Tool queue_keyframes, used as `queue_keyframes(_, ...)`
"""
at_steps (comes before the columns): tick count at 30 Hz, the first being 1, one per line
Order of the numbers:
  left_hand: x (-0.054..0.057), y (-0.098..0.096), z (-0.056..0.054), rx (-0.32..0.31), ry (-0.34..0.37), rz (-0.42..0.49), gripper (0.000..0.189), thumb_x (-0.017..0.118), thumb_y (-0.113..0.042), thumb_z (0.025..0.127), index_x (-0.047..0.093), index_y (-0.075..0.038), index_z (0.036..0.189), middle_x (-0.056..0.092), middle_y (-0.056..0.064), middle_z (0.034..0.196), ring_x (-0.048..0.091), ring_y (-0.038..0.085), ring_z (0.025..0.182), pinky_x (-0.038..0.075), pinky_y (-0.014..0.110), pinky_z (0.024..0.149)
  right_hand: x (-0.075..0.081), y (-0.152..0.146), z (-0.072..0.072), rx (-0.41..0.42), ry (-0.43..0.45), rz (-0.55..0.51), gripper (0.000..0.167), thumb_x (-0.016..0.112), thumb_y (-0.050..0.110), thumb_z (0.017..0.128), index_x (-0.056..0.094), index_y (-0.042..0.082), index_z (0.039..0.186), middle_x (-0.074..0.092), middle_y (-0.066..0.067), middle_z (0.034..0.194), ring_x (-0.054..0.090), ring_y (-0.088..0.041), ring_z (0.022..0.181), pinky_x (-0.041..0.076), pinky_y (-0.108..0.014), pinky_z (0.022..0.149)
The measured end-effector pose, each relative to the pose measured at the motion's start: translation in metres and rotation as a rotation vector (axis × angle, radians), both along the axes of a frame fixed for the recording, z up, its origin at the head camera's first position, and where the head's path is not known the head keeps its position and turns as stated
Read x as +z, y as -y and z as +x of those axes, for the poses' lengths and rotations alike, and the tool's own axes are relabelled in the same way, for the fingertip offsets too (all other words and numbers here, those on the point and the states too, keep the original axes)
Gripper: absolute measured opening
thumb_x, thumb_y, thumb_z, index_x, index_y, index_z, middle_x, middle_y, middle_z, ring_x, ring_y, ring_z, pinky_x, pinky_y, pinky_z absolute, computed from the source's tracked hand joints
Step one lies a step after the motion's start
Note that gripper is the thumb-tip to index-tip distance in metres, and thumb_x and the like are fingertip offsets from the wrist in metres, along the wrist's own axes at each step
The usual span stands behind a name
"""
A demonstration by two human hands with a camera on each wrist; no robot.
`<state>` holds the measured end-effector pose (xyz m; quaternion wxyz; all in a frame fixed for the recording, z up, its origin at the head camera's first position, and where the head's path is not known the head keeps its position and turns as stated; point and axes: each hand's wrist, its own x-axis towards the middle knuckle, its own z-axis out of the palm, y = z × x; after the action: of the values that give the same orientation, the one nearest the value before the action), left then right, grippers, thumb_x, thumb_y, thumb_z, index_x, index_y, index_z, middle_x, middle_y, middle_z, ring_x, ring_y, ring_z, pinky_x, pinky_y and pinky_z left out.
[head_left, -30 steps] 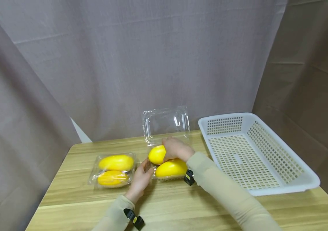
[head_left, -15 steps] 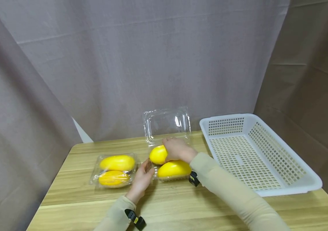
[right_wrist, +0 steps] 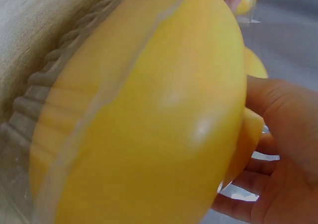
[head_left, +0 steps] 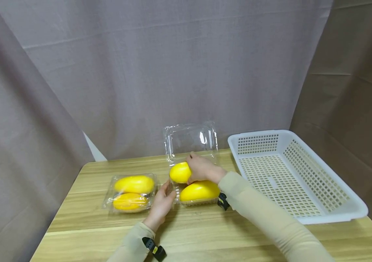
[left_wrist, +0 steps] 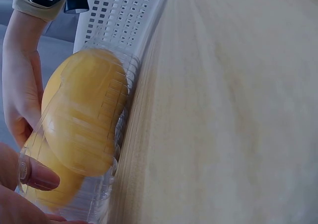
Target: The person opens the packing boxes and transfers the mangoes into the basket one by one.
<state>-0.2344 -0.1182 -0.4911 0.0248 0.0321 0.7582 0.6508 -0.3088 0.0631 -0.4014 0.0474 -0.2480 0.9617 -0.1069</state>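
Observation:
Two yellow mangoes lie in a clear plastic clamshell box at the table's middle, its lid [head_left: 190,141] standing up behind. My right hand [head_left: 202,168] grips the rear mango [head_left: 179,173], fingers curled around its far side. The front mango [head_left: 200,191] rests in the box tray; it fills most of the right wrist view. At the box's left edge, my left hand [head_left: 162,202] pinches the tray wall, its thumb [left_wrist: 42,177] over the rim in the left wrist view. Part of the rear mango is hidden behind the right hand.
Left of the hands sits another clear box [head_left: 107,198] holding two mangoes [head_left: 134,184], its plastic over them. A white perforated basket [head_left: 323,165] stands on the right side of the wooden table [head_left: 192,236]. Grey curtain [head_left: 173,72] hangs close behind the table.
The rear mango and my right hand have risen slightly. The front mango has shifted a little to the right in the tray. My left hand keeps its place at the box edge.

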Motion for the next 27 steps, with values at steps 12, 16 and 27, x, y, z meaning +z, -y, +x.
queue_keyframes(12,-0.003,0.001,-0.003,0.009,-0.002,-0.023,0.065,0.053,-0.004,0.096,0.024,0.017,0.150,0.033,0.037,0.152,0.032,0.047,0.143,0.028,0.057,0.117,0.012,-0.009,-0.011,-0.036,0.062,-0.302,0.083,0.090,0.043,0.073,0.051,0.003,0.136,0.068,-0.008,0.112,0.065,-0.018,0.089,0.057,-0.037,0.083)
queue_keyframes(16,-0.002,0.002,-0.003,0.003,-0.007,-0.013,0.065,0.052,-0.003,0.095,0.024,0.017,0.150,0.031,0.036,0.154,0.030,0.046,0.144,0.025,0.055,0.118,0.018,-0.013,-0.015,-0.067,0.066,-0.367,0.088,0.088,0.049,0.074,0.050,0.004,0.139,0.068,-0.008,0.114,0.065,-0.016,0.088,0.058,-0.035,0.082)
queue_keyframes(27,-0.002,0.002,-0.001,0.004,-0.011,0.003,0.067,0.053,-0.002,0.093,0.024,0.017,0.150,0.030,0.035,0.155,0.028,0.046,0.145,0.023,0.053,0.119,0.039,-0.033,-0.019,-0.159,0.044,-0.465,0.091,0.080,0.063,0.076,0.052,0.003,0.139,0.068,-0.014,0.121,0.067,-0.026,0.103,0.057,-0.043,0.089)
